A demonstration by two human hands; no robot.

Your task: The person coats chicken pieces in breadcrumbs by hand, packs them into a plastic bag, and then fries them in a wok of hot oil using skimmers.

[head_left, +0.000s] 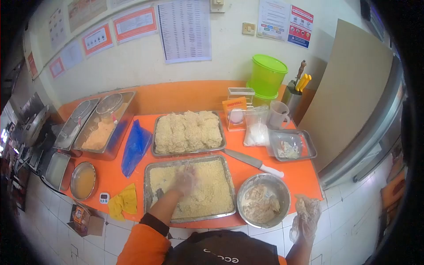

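My left hand (187, 181), in a clear glove, is down in a metal tray (147, 187) of pale breadcrumbs (212, 185); motion blurs its fingers. My right hand (305, 217), gloved and smeared with batter, is off the table's right front edge, thumb apart from the fingers, with nothing distinct in it. Left of it is a round metal bowl (241, 212) holding battered pieces (261, 205). Behind the crumb tray, a second tray (154, 149) is filled with rows of crumb-coated pieces (187, 130). A large knife (247, 160) with a white handle lies to the right of both trays.
On the left are deep pans (112, 152) with sieves, a bowl of yellowish liquid (84, 181), a blue bag (136, 143), a timer (104, 198) and a yellow cloth (123, 202). At back right stand a green tub (268, 75), jug (278, 115), knife block (291, 99) and small tray (312, 152).
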